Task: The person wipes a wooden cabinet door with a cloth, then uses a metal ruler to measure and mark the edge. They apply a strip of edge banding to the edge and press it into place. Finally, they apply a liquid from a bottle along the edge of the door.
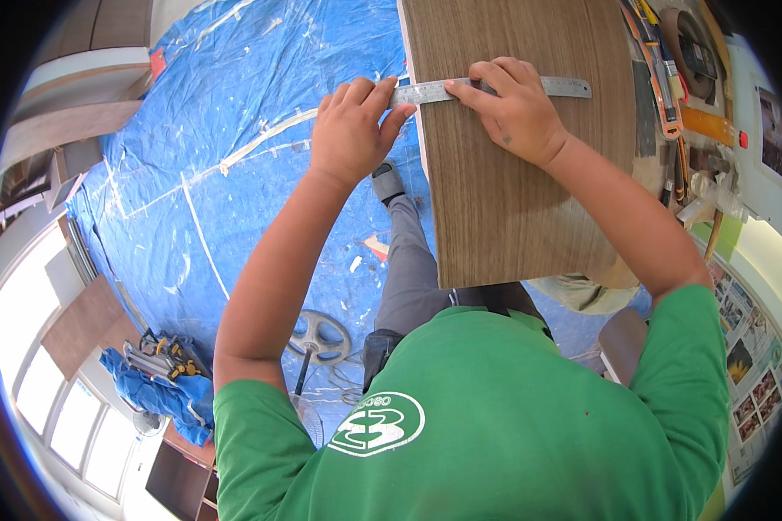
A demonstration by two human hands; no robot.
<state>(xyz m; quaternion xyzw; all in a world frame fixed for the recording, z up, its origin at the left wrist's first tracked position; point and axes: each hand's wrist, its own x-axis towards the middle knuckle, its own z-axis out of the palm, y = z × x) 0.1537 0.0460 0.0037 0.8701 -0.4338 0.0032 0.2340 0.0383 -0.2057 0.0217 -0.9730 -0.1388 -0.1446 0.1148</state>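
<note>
A steel ruler [430, 92] lies across the left edge of a brown wood-grain board [530, 200], and its left end juts out past that edge. My left hand [349, 126] pinches the jutting end between thumb and fingers, just off the board. Over the board, my right hand [520, 108] grips the ruler's middle, with the index finger stretched along it toward the edge. The ruler's right end, with a small hole, shows beyond my right hand. A pale strip runs along the board's left edge.
Hand tools, among them an orange-handled cutter [669, 122], and a roll of tape [693, 52] lie right of the board. Blue sheeting [261, 95] covers the floor. A round spoked base [320, 337] stands near my leg; power tools [169, 354] sit at the lower left.
</note>
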